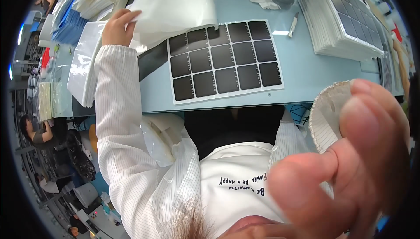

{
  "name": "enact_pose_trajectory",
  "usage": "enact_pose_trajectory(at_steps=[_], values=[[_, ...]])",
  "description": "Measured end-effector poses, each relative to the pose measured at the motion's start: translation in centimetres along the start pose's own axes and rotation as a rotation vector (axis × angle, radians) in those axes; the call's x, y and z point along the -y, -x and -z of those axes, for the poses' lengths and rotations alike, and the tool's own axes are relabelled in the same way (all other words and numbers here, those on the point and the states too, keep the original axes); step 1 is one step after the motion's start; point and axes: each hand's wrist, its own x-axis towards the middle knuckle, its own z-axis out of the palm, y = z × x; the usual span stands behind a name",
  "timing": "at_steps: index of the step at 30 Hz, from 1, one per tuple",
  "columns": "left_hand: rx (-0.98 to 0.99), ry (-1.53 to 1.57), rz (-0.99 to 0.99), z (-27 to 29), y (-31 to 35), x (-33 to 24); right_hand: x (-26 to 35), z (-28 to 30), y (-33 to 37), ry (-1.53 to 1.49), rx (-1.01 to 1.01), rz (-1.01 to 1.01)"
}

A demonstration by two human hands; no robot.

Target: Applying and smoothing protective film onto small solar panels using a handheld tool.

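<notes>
Left hand [118,28], at edge of white film [175,9]; grip cannot be told. Right hand [363,169], near lens, digits parted. Dark-squared sheet [225,80], flat on table [299,70].

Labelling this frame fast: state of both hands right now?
Left hand: at the white sheet's edge; whether pinching it can't be told.
Right hand: open, close to the camera, nothing visible in it.

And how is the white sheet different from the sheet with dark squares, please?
The white sheet looks plain; the dark-squared sheet bears a grid. The white sheet curls up, while the dark-squared sheet lies flat on the table. Both are thin.
</notes>
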Motion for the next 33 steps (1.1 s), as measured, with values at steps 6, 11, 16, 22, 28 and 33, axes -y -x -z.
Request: enact_pose_trajectory(at_steps=[6,11,16,22,28,33], values=[[-0.648,-0.188,0.036,1.0,-1.9,1.2,1.8,-0.7,-0.6,-0.110,-0.061,-0.051],[-0.602,-0.310,0.100,0.8,-2.8,-0.2,2.7,0.4,-0.2,-0.090,-0.072,-0.132],[-0.550,-0.439,0.134,1.5,-3.1,1.1,2.8,2.8,-0.7,-0.058,-0.100,-0.168],[-0.774,-0.559,0.013,4.5,-7.8,0.6,3.2,3.9,0.0,-0.019,-0.150,-0.286],[-0.803,-0.686,-0.380,11.0,-9.7,-4.2,0.9,0.6,3.1,-0.339,0.151,-0.086],[-0.897,-0.391,-0.471,12.4,-7.2,-15.1,0.8,-1.9,6.2,-1.400,0.471,-0.736]])
